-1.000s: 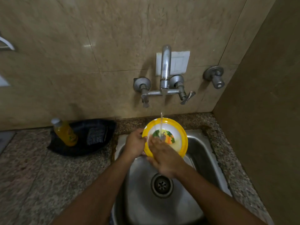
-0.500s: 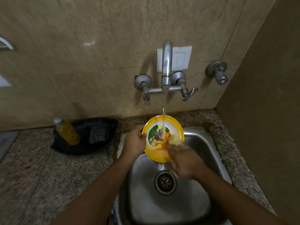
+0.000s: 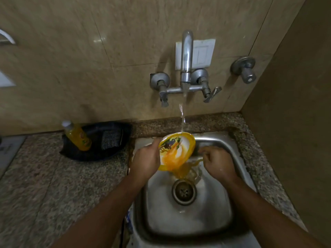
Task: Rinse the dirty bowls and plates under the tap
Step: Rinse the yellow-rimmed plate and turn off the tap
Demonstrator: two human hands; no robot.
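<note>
A yellow-rimmed bowl (image 3: 176, 151) with a colourful picture inside is tilted over the steel sink (image 3: 215, 140), under the thin stream from the wall tap (image 3: 186, 65). Orange-tinted water pours from its lower edge toward the drain (image 3: 184, 192). My left hand (image 3: 146, 162) grips the bowl by its left rim. My right hand (image 3: 217, 162) hovers just right of the bowl, off it, fingers loosely curled and holding nothing, wet with dripping water.
A yellow soap bottle (image 3: 77, 136) and a dark scrub pad (image 3: 111, 140) lie in a black tray (image 3: 75, 153) on the granite counter (image 3: 53, 185) to the left. A second valve (image 3: 244, 68) sticks out of the wall at right. A side wall (image 3: 295, 122) closes off the right.
My right hand has come off the bowl's inside and moved right. My left hand has tipped the bowl, and orange water now spills into the sink.
</note>
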